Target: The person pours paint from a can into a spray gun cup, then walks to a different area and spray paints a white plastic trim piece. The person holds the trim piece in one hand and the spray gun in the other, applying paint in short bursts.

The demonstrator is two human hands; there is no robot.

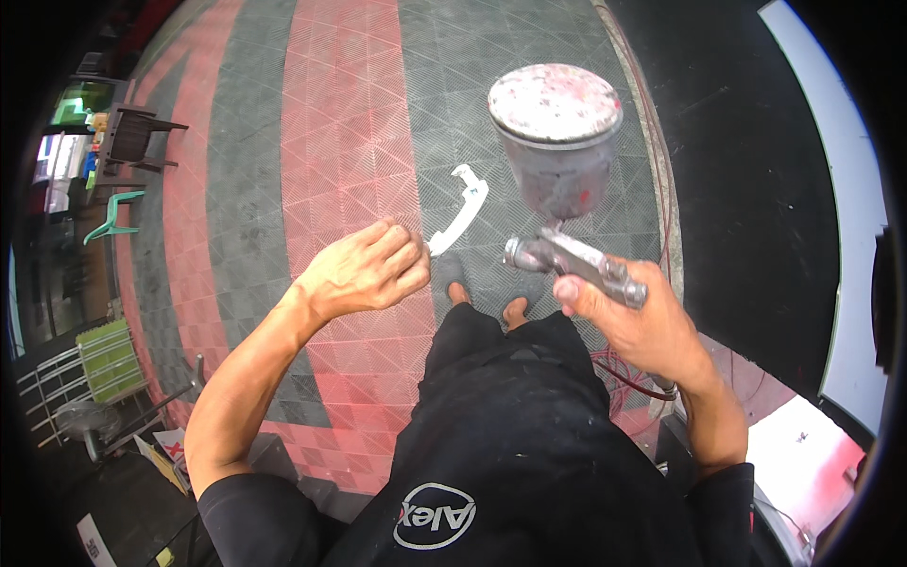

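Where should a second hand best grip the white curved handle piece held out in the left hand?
Probably the free far end of the white handle piece, from above right: it slants up and away from the left hand, which pinches its near end, leaving that tip clear over the floor.

The handle (460, 210) sits in the left hand (364, 271), left of the spray gun (574, 263) in the right hand (642, 321), its cup (556, 137) on top.

The left hand (364, 269) hides the near end of the white curved plastic handle (460, 215); far-left clutter is too small to tell.
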